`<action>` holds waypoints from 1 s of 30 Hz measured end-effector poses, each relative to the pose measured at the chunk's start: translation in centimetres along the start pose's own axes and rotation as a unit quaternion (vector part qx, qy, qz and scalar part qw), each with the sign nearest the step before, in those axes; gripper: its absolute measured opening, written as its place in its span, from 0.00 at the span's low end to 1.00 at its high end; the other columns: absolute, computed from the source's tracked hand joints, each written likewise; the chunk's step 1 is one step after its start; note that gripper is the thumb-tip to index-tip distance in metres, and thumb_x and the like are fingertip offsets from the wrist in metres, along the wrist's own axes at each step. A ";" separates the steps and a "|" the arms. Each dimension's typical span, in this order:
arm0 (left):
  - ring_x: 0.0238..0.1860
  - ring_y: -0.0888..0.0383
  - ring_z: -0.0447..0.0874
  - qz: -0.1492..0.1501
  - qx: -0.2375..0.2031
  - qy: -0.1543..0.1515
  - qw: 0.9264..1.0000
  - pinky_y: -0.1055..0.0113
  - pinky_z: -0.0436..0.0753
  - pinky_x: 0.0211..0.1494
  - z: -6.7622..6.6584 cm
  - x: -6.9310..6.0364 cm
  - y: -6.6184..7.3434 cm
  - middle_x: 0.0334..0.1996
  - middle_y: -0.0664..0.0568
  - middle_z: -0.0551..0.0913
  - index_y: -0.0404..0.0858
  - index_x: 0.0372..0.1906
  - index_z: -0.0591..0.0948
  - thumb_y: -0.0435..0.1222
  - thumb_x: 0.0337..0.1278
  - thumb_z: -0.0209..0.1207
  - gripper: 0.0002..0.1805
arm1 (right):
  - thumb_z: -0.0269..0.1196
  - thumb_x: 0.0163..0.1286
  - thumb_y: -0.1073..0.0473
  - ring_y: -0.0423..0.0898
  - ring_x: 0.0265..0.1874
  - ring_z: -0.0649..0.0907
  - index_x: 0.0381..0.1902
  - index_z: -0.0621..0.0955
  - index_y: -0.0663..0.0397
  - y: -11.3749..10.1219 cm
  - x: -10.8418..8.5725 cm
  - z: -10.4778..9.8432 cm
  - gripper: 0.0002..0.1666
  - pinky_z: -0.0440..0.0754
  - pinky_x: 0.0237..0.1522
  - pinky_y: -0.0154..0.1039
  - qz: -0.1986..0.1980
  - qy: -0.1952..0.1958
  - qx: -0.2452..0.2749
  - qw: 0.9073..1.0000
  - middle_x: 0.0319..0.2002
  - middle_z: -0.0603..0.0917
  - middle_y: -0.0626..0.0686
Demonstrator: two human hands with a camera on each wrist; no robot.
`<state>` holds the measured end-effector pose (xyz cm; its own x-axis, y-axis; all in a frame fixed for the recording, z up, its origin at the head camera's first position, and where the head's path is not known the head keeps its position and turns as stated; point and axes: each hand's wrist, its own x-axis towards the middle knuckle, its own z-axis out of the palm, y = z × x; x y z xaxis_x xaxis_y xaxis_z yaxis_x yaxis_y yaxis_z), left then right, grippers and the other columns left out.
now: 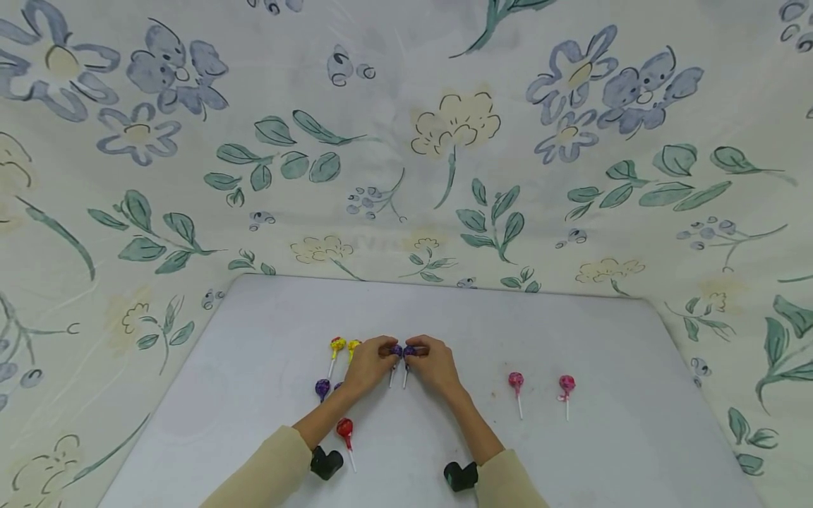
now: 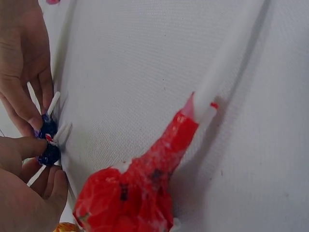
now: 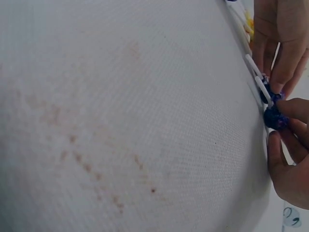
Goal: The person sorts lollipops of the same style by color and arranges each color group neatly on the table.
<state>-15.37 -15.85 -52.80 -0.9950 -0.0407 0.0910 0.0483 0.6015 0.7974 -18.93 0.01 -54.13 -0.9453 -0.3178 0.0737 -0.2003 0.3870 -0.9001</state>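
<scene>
In the head view my left hand (image 1: 368, 365) pinches a purple-wrapped lollipop (image 1: 396, 351) by its head. My right hand (image 1: 435, 363) pinches a second purple lollipop (image 1: 410, 351) right beside it. Both white sticks point toward me. From the left wrist view, the two wrapped heads look side by side, low over the white table, one in the fingers of each hand. The right wrist view also has the right hand's lollipop (image 3: 275, 118) near the other one. Whether the two heads touch, I cannot tell.
A red lollipop (image 1: 345, 427) lies by my left forearm. Yellow lollipops (image 1: 337, 343) and purple ones (image 1: 322, 388) lie left of the left hand, partly covered by it. Two pink lollipops (image 1: 516, 381) are to the right on the white tabletop (image 1: 603, 458). Flowered cloth (image 1: 381, 212) surrounds the table.
</scene>
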 end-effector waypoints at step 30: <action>0.44 0.46 0.85 0.000 -0.001 -0.004 1.000 0.55 0.84 0.48 -0.1 0.1 0.0 0.44 0.38 0.86 0.26 0.54 0.81 0.27 0.61 0.64 0.17 | 0.70 0.62 0.66 0.53 0.44 0.85 0.48 0.85 0.60 0.4 -0.1 -0.3 0.15 0.83 0.46 0.47 0.010 0.016 -0.011 1.000 0.46 0.87 0.57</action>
<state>-15.46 -15.97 -52.71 -0.9957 -0.0334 0.0860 0.0488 0.6006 0.7981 -18.96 0.48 -54.32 -0.9569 -0.2820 0.0695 -0.1860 0.4114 -0.8923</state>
